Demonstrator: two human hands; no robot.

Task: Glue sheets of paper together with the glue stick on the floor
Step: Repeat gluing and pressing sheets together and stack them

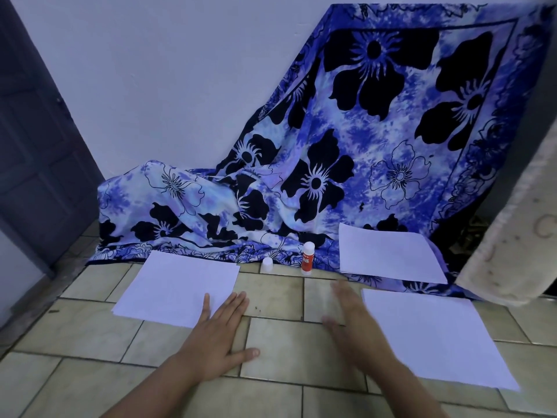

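Dim, bluish light – right hand motion-blurred, edges bowed by wide-angle lens.

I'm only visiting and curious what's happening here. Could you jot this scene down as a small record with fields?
setting: tiled floor, blue flowered cloth draped against the wall
paper: left sheets on the tiles; far right sheets on the cloth; near right sheets on the tiles
glue stick: upright between the papers
cap: standing apart, left of the stick
left hand: flat, fingers overlapping the left sheets' corner
right hand: open, blurred, holding nothing
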